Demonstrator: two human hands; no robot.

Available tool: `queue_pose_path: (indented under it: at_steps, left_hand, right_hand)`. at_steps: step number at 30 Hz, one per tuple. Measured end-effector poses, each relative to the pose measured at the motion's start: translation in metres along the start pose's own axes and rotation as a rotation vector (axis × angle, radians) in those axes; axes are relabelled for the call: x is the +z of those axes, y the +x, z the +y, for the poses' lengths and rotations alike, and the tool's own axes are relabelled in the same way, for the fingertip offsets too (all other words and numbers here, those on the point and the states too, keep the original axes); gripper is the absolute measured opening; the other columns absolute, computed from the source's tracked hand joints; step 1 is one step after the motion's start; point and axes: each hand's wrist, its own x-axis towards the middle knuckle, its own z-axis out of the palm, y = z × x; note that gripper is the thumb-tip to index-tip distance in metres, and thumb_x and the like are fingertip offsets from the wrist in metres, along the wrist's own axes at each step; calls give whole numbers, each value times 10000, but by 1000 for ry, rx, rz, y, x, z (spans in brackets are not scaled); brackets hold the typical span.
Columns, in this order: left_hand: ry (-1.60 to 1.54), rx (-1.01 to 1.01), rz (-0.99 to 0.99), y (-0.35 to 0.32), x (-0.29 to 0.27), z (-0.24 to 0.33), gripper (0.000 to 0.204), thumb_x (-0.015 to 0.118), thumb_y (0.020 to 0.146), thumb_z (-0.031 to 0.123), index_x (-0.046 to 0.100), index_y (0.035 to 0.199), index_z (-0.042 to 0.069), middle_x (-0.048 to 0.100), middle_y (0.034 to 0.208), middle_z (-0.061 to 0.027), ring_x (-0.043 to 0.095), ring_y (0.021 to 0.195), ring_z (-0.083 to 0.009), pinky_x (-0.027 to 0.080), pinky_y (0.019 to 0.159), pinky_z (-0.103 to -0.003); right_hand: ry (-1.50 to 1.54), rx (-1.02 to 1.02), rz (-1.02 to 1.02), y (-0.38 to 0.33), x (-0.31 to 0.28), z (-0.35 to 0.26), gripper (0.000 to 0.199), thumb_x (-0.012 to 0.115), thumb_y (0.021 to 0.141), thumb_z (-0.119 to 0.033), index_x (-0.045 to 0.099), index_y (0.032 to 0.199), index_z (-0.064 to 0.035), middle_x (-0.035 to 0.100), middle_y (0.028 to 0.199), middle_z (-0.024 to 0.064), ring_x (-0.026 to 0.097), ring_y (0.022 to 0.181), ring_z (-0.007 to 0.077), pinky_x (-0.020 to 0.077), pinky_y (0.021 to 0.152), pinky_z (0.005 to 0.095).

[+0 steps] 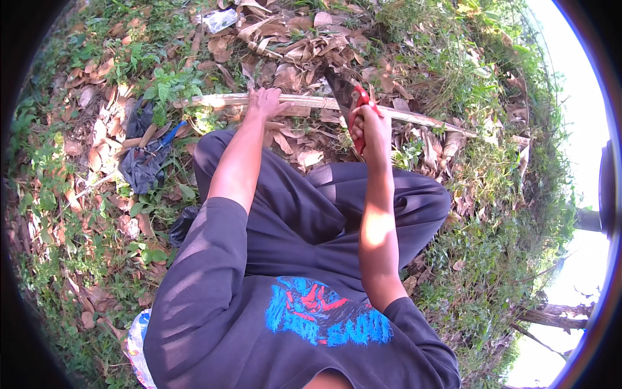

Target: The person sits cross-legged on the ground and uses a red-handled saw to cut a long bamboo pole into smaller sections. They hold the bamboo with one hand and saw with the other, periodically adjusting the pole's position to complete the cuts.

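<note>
A long, pale stick of split wood or bamboo (314, 102) lies across the leaf-strewn ground beyond my crossed legs. My left hand (264, 104) is closed over its left half, thumb pointing right along it. In my right hand (370, 128) is the red handle of a handsaw (340, 89). The saw's dark blade slants away from me to the upper left and crosses the stick right of its middle. Whether the teeth have cut into the wood, I cannot tell.
Left of my knee, a black plastic bag (141, 170) holds or supports hand tools, including one with a blue handle (172, 133) and one with a wooden handle (148, 135). Clear plastic packaging (220, 20) lies far ahead. Dry leaves and grass surround me.
</note>
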Motion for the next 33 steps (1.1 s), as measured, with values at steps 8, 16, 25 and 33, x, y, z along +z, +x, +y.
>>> queue_pose_path:
  at_steps: [8, 16, 25, 33]
  left_hand:
    - [-75, 46, 52, -1, 1, 10, 719, 484, 857, 763, 551, 1375, 270, 606, 1352, -75, 535, 1289, -324, 254, 1106, -696]
    - [-19, 114, 173, 4, 12, 11, 530, 453, 950, 639, 618, 1254, 238, 650, 1254, -27, 610, 1181, -278, 398, 960, -601]
    - [-33, 82, 144, 8, 11, 15, 533, 402, 968, 645, 615, 1236, 237, 645, 1272, -65, 589, 1204, -308, 355, 999, -619]
    - [-24, 91, 171, 11, 10, 11, 501, 412, 975, 626, 633, 1201, 237, 678, 1188, -63, 631, 1139, -321, 402, 944, -606]
  right_hand:
    - [-30, -128, 65, -63, -10, 117, 112, 541, 906, -28, 611, 819, -22, 495, 608, -43, 420, 485, 27, 337, 448, 205]
    - [-259, -271, 36, -83, -21, 140, 126, 548, 877, -24, 627, 785, 11, 510, 600, -28, 436, 521, 41, 344, 487, 242]
    - [-331, -295, 82, -44, -30, 129, 176, 527, 888, -32, 638, 757, 10, 472, 523, -30, 410, 405, 50, 316, 389, 217]
    - [-270, -307, 78, -96, -14, 134, 164, 546, 915, -15, 612, 766, 1, 481, 560, -51, 413, 448, 20, 295, 426, 203]
